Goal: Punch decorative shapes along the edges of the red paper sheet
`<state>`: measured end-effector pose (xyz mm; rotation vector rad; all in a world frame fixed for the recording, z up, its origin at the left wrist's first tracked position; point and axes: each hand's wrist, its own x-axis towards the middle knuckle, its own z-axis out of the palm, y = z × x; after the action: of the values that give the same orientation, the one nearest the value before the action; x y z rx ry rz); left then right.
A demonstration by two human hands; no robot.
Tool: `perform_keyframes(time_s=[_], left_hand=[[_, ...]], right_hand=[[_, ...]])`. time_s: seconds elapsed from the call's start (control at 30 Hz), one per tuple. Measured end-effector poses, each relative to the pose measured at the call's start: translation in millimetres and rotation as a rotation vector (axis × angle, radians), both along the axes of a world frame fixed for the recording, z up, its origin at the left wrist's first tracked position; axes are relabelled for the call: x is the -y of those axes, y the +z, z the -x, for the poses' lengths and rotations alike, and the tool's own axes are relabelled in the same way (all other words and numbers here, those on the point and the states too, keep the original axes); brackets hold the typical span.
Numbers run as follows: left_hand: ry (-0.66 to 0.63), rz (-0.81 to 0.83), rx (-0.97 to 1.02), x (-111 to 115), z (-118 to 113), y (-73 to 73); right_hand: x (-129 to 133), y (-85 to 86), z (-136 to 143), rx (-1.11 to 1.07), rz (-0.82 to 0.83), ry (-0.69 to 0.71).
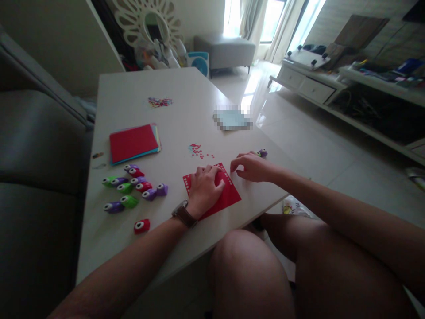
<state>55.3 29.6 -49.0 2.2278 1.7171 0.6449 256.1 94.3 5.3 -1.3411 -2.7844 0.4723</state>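
Head view: smooth red square sheet of thin paper (pixel 231 195), small cut-outs along two borders, lies near the edge of the pale, smooth table (pixel 186 117). My left hand (pixel 206 188) rests on it, fingers spread and loosely bent, gripping nothing. My right hand (pixel 253 167) is curled just beside the sheet; whether its fingertips pinch anything, I cannot tell. Glossy, rounded red, green and purple plastic punches (pixel 142 226) cluster to the left; a flat stack of coloured paper, red uppermost (pixel 133 142), lies beyond. Loose red paper bits (pixel 196 150) have indistinct shapes. Purple-and-green object (pixel 263 153) partly hidden behind my right hand; pale blue item (pixel 232 119) pixelated. Room: shiny tiled floor (pixel 332 155), grey upholstered bench (pixel 226 48).
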Motion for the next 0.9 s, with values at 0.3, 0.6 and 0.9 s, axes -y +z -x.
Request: perform_keyframes(time_s=[0.3,0.6,0.9], left_hand=[[0.002,0.029,-0.013,0,0,2.3],[0.009,0.068,-0.033,0,0,5.5],[0.005,0.062,-0.042,1,0,6.0]], right_hand=[[-8,-7.5,15,0.01,-0.055,-0.125],[-12,-12.9,58,-0.15,0.029,-0.116],[-19,-25.9,52,-0.186,-0.028,-0.209]])
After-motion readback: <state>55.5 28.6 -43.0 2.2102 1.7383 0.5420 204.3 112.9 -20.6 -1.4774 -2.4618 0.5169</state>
